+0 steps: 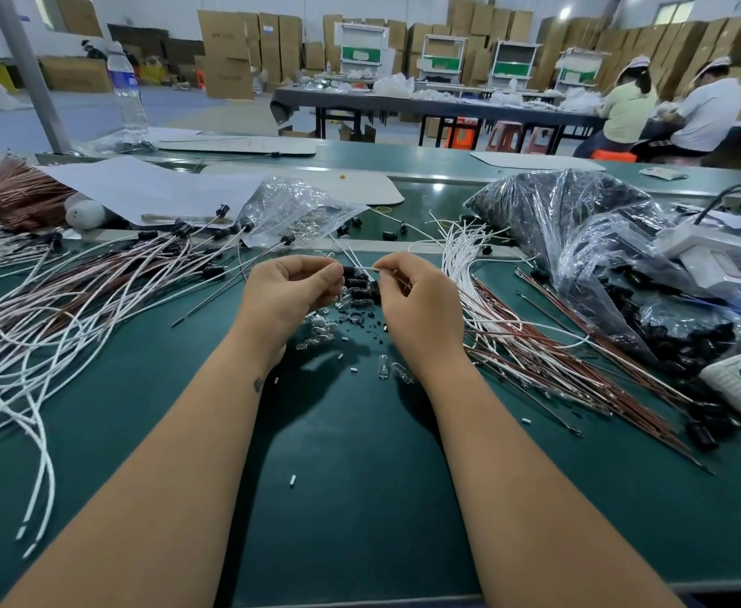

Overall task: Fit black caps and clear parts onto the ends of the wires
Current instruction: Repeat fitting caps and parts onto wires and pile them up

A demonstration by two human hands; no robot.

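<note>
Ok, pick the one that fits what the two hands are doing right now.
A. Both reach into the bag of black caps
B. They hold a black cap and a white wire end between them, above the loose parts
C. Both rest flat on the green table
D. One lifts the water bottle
B: the left hand pinches a black cap while the right hand pinches the white wire at it, above the loose parts.

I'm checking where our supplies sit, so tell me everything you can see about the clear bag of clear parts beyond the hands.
The clear bag is thin, crinkled, glossy plastic, lying slumped on the green table just beyond the hands. Small clear glassy parts show through it. Its left edge lies against a white sheet; capped wire ends lie against its near edge. Neither hand touches it. Whether it is sealed cannot be told.
</note>
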